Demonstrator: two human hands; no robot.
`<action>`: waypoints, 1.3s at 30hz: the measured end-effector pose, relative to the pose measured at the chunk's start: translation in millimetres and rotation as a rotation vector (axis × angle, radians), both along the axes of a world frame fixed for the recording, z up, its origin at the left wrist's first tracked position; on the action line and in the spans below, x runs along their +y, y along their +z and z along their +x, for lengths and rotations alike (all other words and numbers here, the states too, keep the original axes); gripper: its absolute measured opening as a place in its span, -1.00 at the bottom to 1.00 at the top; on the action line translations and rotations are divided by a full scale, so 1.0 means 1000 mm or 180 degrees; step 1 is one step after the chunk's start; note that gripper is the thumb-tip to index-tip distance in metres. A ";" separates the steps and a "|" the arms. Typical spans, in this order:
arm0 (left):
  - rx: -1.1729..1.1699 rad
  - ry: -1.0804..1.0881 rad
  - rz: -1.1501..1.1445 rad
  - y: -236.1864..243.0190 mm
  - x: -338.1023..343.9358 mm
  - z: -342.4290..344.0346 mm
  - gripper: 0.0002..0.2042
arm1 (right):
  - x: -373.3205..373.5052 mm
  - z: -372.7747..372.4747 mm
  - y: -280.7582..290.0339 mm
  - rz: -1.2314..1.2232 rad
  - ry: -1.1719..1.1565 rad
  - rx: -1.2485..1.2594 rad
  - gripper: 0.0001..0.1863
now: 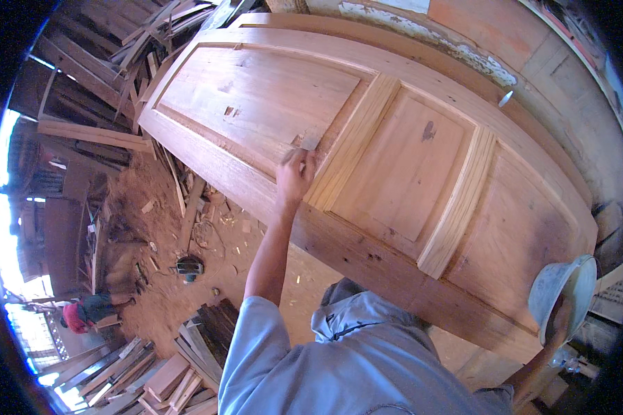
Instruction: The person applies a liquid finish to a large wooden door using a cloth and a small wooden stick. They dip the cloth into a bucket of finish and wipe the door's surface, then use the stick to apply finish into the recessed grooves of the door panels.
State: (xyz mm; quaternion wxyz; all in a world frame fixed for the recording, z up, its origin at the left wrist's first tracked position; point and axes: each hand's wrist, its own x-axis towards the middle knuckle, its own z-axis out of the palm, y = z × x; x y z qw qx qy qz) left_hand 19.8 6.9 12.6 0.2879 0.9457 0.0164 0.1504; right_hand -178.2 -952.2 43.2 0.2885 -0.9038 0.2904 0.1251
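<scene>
A wooden panelled door (422,173) lies across the upper middle, with two paler mouldings dividing its recessed panels and a few dark patches and a small pale-edged notch on them. My left hand (296,169) is closed on a thin flat scraper (304,138), held at the large left panel beside the first moulding. My right hand (557,321) grips a pale, scuffed bucket (541,294), tilted at the right end of the door; some of those fingers are inside it or shadowed.
Another board (325,24) lies behind the door. Scrap timber heaps stand at upper left (83,62) and lower left (180,387). A dark machine (190,265) sits on the dirt floor (145,290). A person in red (79,317) is bent low at the far left.
</scene>
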 end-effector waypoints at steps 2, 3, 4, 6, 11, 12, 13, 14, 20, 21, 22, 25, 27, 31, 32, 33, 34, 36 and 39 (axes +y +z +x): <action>-0.0657 0.0372 -0.0041 0.008 -0.011 0.000 -0.65 | 0.001 -0.001 -0.002 -0.0016 0.0001 -0.0001 -0.38; -0.0661 0.0366 0.0433 -0.002 -0.006 -0.006 -0.63 | 0.006 0.015 0.004 -0.0036 0.0076 0.0023 -0.38; -0.0714 0.0273 0.0918 -0.009 -0.007 -0.002 -0.61 | 0.003 0.012 0.002 -0.0040 0.0068 0.0000 -0.38; -0.0171 0.0095 0.0529 -0.008 -0.003 0.001 -0.57 | 0.001 0.005 0.001 -0.0043 0.0036 -0.0019 -0.38; -0.0622 0.0192 0.0092 0.007 0.001 0.002 -0.52 | 0.003 0.008 0.004 -0.0096 0.0030 -0.0024 -0.38; -0.0601 0.0174 0.0565 0.000 0.000 0.001 -0.53 | 0.002 0.009 0.006 -0.0116 0.0050 -0.0027 -0.38; -0.0578 0.0172 0.1051 -0.010 0.000 0.000 -0.54 | 0.004 0.015 0.007 -0.0129 0.0087 -0.0041 -0.38; -0.0547 0.0171 0.1538 -0.019 0.003 -0.002 -0.54 | 0.006 0.021 0.007 -0.0129 0.0104 -0.0067 -0.38; -0.0541 0.0369 -0.1130 0.010 -0.007 0.007 -0.55 | 0.008 0.014 0.017 -0.0301 0.0121 -0.0098 -0.38; -0.0647 0.0544 -0.0714 0.003 -0.002 0.008 -0.57 | 0.011 0.019 0.021 -0.0351 0.0172 -0.0118 -0.38; -0.0638 0.0465 0.0008 -0.009 0.000 0.006 -0.57 | 0.012 0.023 0.026 -0.0412 0.0215 -0.0150 -0.38; -0.0595 0.0202 0.1250 -0.026 0.001 0.002 -0.61 | 0.018 0.027 0.045 -0.0815 0.0269 -0.0375 -0.38; -0.0653 0.0068 0.0846 -0.021 0.007 0.003 -0.65 | 0.024 0.022 0.064 -0.0951 -0.0034 -0.1030 -0.40; -0.0345 0.0258 -0.1604 0.027 -0.009 -0.013 -0.77 | 0.094 0.023 0.110 0.1205 -0.1596 -0.3488 -0.51; -0.0747 0.0353 -0.2023 0.038 -0.018 -0.023 -0.78 | 0.121 0.024 0.124 0.1713 -0.1713 -0.3885 -0.55; -0.1141 0.0456 -0.2426 0.046 -0.027 -0.037 -0.78 | 0.150 0.027 0.128 0.2202 -0.1606 -0.3879 -0.59; -0.1274 0.0740 -0.2308 0.054 -0.033 -0.056 -0.79 | 0.187 0.032 0.126 0.2709 -0.1446 -0.3698 -0.62; -0.1520 0.1431 -0.2020 0.054 -0.044 -0.100 -0.79 | 0.281 0.048 0.102 0.3723 -0.1205 -0.2999 -0.69; -0.1807 0.2263 -0.1733 0.026 -0.060 -0.157 -0.80 | 0.443 0.054 0.043 0.4767 -0.1247 -0.1528 -0.79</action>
